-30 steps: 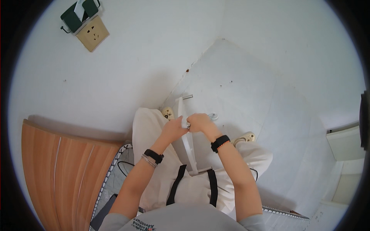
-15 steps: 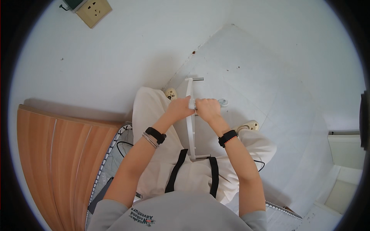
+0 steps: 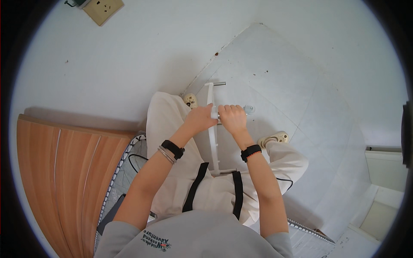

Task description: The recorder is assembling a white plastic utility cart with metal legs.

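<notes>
A long white plastic side frame (image 3: pixel 212 142) stands on edge between my legs. Short metal tubes stick out to its right, one at the far end (image 3: pixel 219 83) and one at the near end (image 3: pixel 228 172). My left hand (image 3: pixel 201 118) is closed on the middle of the frame, by a white socket (image 3: pixel 214 112). My right hand (image 3: pixel 233 119) is wrapped round another metal tube (image 3: pixel 220 115) at that socket, and its fingers hide most of the tube. Just right of my right hand is a clear round piece (image 3: pixel 249 109); whether it touches the tube I cannot tell.
A wood-coloured slatted panel (image 3: pixel 64 172) leans at the left, beside a mat with a patterned edge (image 3: pixel 109 185). My shoes (image 3: pixel 275 137) rest on the grey tiled floor (image 3: pixel 301 99). White walls meet at the far corner, and a socket plate (image 3: pixel 102 10) is at upper left.
My right hand has shifted slightly up along with the frame, and its fingers have changed position on the tube. Both hands keep their hold. The whole view has moved a little.
</notes>
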Demonstrator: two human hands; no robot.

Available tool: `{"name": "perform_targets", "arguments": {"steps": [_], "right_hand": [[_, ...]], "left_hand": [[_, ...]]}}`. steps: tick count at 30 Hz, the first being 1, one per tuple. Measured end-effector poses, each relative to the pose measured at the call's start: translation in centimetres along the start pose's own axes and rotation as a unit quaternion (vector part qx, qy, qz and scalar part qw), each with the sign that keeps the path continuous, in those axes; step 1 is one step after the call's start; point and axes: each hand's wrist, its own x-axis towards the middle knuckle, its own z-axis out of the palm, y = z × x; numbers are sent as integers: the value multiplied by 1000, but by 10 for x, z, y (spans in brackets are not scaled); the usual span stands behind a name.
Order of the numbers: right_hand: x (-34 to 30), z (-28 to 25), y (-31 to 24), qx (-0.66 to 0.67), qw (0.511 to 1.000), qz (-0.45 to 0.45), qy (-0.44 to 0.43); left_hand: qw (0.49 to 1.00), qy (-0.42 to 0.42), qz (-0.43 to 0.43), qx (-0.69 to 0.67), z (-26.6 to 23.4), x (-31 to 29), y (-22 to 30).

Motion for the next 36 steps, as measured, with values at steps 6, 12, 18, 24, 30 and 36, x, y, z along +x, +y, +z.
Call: {"name": "perform_targets", "arguments": {"steps": [6, 12, 18, 24, 30, 36], "right_hand": [[11, -22, 6, 118, 985, -43, -120], [0, -41, 7, 83, 951, 33, -296], [-10, -40, 16, 86, 948, 21, -306], [-6, -44, 21, 136, 957, 27, -255], [-10, -45, 23, 170, 924, 4, -342], [-10, -49, 30, 122, 884, -27, -450]], "left_hand": [[999, -22, -31, -10, -1, -8, -2], [988, -96, 20, -118, -5, -27, 7], [991, -9, 113, -77, 2, -36, 13], [995, -53, 33, -82, 5, -39, 12], [990, -62, 66, -108, 8, -44, 0], [969, -198, 75, -128, -1, -39, -1]]}}
